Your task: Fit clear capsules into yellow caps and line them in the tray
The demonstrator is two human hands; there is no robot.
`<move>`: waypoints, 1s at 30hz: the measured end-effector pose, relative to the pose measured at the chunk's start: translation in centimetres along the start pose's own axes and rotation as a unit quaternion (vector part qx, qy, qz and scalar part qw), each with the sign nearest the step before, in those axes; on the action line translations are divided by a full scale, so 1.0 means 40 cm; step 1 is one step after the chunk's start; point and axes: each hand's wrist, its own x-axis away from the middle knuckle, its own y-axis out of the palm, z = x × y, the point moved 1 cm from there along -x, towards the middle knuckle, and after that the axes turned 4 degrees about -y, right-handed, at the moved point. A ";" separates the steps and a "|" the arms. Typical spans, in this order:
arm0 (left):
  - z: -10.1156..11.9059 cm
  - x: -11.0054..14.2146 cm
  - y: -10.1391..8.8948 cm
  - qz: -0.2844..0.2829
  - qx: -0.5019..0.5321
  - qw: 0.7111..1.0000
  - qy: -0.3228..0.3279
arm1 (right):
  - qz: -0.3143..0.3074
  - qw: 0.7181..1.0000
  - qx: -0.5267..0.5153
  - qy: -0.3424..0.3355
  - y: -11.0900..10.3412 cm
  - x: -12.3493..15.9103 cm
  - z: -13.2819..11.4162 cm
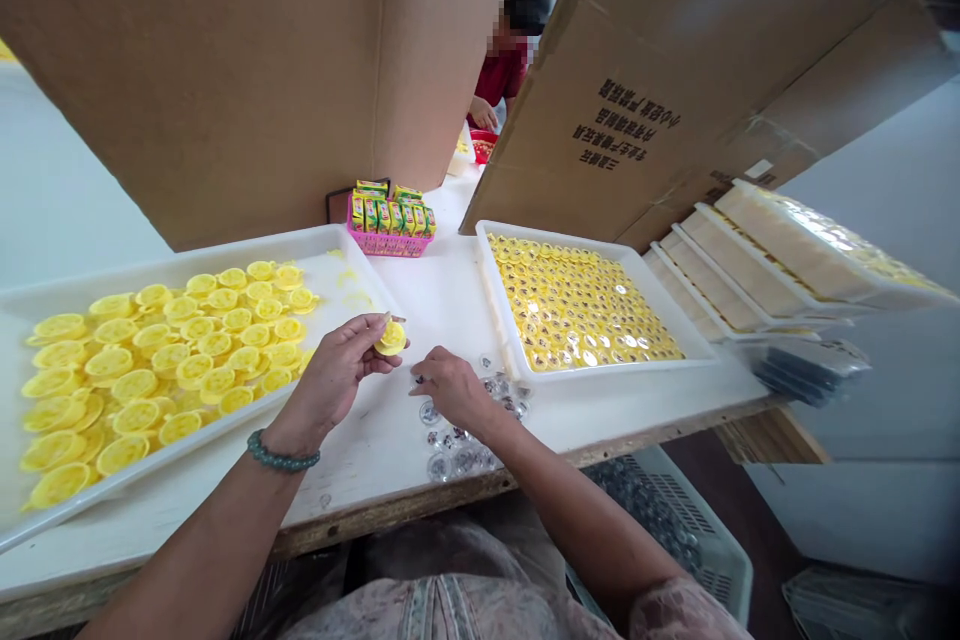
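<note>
Between the thumb and fingers of my left hand (346,360) is a small round yellow plastic piece (391,338), raised above the white table. My right hand (455,388) is just to its right, apart from it, with the fingers pinched together. Something small and dark shows at those fingertips, too small to name. Beneath and beside my right hand lie several clear round discs (465,460) with dark prints. More yellow round pieces (199,330) cover the large white tray (225,258) on the left.
A white tray (517,360) of yellow pieces with shiny tops stands right of centre. Stacked trays (780,240) lean beyond it. A pink basket (390,244) holds small yellow-green boxes. Cardboard panels (300,50) rise behind; another person (506,70) sits past them. A crate (712,520) stands below the table edge.
</note>
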 end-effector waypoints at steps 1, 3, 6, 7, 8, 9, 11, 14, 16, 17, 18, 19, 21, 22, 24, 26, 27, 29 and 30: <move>-0.001 0.000 0.001 -0.002 0.000 1.000 0.000 | 0.001 1.000 -0.001 0.011 0.003 -0.001 0.001; -0.003 0.001 0.005 -0.005 -0.001 1.000 0.002 | 0.004 0.999 -0.005 0.036 0.002 0.001 0.003; -0.006 0.004 0.012 -0.013 -0.005 1.000 -0.001 | -0.007 0.998 -0.025 0.053 -0.006 0.007 0.008; -0.007 0.006 0.014 -0.015 -0.006 1.000 -0.003 | -0.011 0.998 -0.036 0.050 -0.007 0.009 0.009; -0.008 0.007 0.017 -0.018 -0.007 1.000 -0.005 | -0.010 0.998 -0.048 0.044 -0.008 0.011 0.012; -0.009 0.008 0.018 -0.019 -0.008 1.000 -0.006 | -0.004 0.997 -0.062 0.037 -0.008 0.014 0.014; -0.010 0.010 0.020 -0.018 -0.011 1.000 -0.007 | 0.024 0.994 -0.098 0.027 -0.011 0.021 0.021; -0.013 0.010 0.020 -0.017 -0.021 1.000 -0.008 | 0.082 0.973 -0.209 0.060 -0.030 0.035 0.027; -0.017 0.010 0.020 -0.025 -0.026 0.999 -0.013 | 0.108 0.929 -0.339 0.097 -0.049 0.045 0.022; -0.020 0.009 0.021 -0.032 -0.027 0.999 -0.015 | 0.117 0.899 -0.407 0.108 -0.059 0.049 0.016; -0.023 0.009 0.022 -0.039 -0.027 0.999 -0.017 | 0.123 0.868 -0.468 0.111 -0.069 0.053 0.008; -0.026 0.008 0.024 -0.045 -0.026 0.998 -0.018 | 0.131 0.841 -0.514 0.109 -0.078 0.057 0.000; -0.030 0.007 0.028 -0.055 -0.026 0.998 -0.017 | 0.146 0.808 -0.561 0.101 -0.089 0.061 -0.016; -0.031 0.006 0.029 -0.058 -0.027 0.998 -0.016 | 0.154 0.799 -0.572 0.102 -0.092 0.063 -0.022; -0.031 0.005 0.031 -0.060 -0.031 0.998 -0.016 | 0.169 0.783 -0.589 0.105 -0.092 0.064 -0.028; -0.031 0.005 0.030 -0.058 -0.032 0.998 -0.016 | 0.182 0.762 -0.612 0.107 -0.088 0.063 -0.030; -0.030 0.004 0.030 -0.055 -0.031 0.998 -0.016 | 0.188 0.748 -0.628 0.105 -0.087 0.061 -0.030; -0.031 0.004 0.028 -0.053 -0.030 0.998 -0.017 | 0.193 0.722 -0.658 0.095 -0.085 0.059 -0.032; -0.031 0.004 0.027 -0.053 -0.030 0.998 -0.018 | 0.193 0.710 -0.671 0.089 -0.084 0.058 -0.033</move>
